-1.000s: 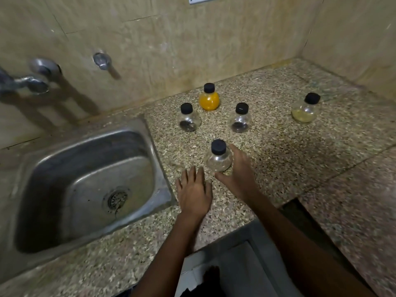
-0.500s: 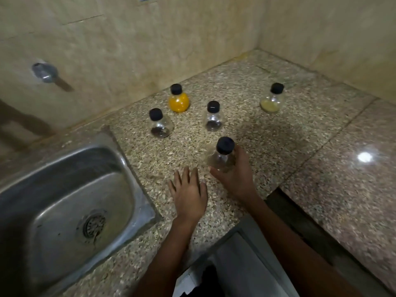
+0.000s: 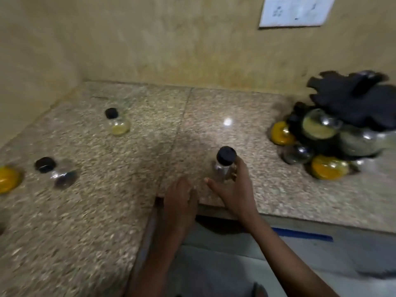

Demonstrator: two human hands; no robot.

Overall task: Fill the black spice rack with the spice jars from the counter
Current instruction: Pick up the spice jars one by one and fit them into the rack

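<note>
My right hand [image 3: 233,189] grips a clear spice jar with a black cap [image 3: 225,162] just above the speckled counter. My left hand [image 3: 180,200] rests flat on the counter's front edge, fingers straight. The black spice rack [image 3: 351,99] stands at the far right against the wall, with several jars [image 3: 321,127] of yellow, green and dark spices lying in it. Left on the counter stand a pale yellow jar [image 3: 117,123], a dark-filled jar [image 3: 57,172] and, at the frame's left edge, an orange jar [image 3: 7,179].
The granite counter [image 3: 85,221] turns a corner here; its inner edge runs just under my hands. A tiled wall rises behind, with a white switch plate [image 3: 293,10] at the upper right. Grey floor with a blue strip [image 3: 300,233] lies below the counter edge.
The view has swung right: the sink is gone and the rack has come in. My right hand has carried the clear jar rightward; my left hand has slid to the counter's edge.
</note>
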